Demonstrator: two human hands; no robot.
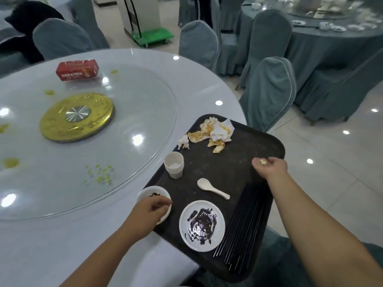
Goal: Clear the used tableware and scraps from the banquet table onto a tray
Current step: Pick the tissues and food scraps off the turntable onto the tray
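White sauce dish [153, 193] is gripped by the left hand [149, 212] at the tray [238, 158] edge for loading, while a scrap [262, 161] is pinched above it by the right hand [272, 169], seemingly for dropping.

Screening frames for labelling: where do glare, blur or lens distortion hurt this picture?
Head view: ceiling-light glare spots the glass turntable and floor; the far table is blurred; wide-angle bending curves the edges. The tray, the left hand gripping the small dish and the right hand pinching a scrap are sharp.
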